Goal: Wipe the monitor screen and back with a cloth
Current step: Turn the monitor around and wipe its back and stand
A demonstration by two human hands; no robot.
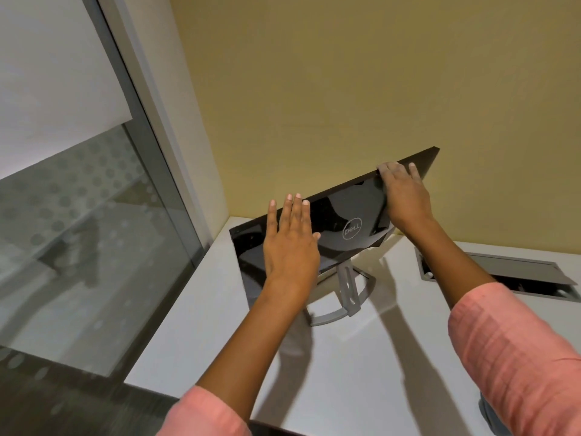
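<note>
A black monitor [345, 215] stands on a white desk [361, 357] with its glossy back and round logo facing me. Its grey stand [347, 294] rests on the desk below it. My left hand [290, 243] lies flat with straight fingers against the left part of the monitor's back. My right hand [404, 193] rests on the top right edge, its fingers reaching over the rim. No cloth is in view.
A yellow wall [345, 89] rises right behind the monitor. A glass partition with a grey frame [151, 152] runs along the left. A grey cable hatch [503, 275] with its lid raised sits in the desk at right.
</note>
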